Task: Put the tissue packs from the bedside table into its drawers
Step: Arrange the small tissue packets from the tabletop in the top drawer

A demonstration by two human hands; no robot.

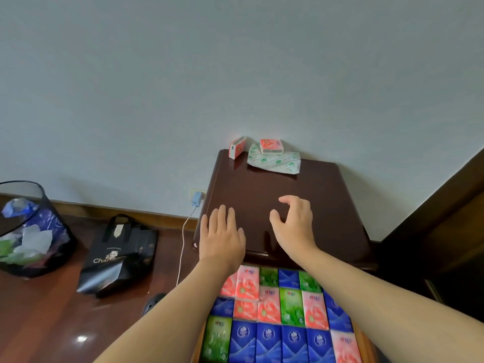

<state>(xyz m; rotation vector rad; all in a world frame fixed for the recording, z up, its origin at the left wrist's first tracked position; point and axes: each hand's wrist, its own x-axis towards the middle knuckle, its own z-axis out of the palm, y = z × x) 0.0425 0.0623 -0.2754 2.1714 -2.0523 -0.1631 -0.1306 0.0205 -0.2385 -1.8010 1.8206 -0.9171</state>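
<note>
Hovering over dark bedside table [327,205]: left hand [221,237] flat, fingers straight, held nothing; right hand [294,224] loosely spread, fingers slightly bent, held nothing. Two red tissue packs [271,145] and green-printed wrapper [275,161] lay at table's back edge by wall. Open drawer [362,334] below held rows of blue, green, pink packs [290,306].

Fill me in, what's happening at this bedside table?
A person is clearing tissue packs off the bedside table into its open drawer, which already holds rows of pink, green and blue packs. Both hands are empty over the tabletop: the left hand is flat with straight fingers, the right hand loosely curled. Two red packs and a green-and-white wrapper still sit at the back by the wall.
</note>
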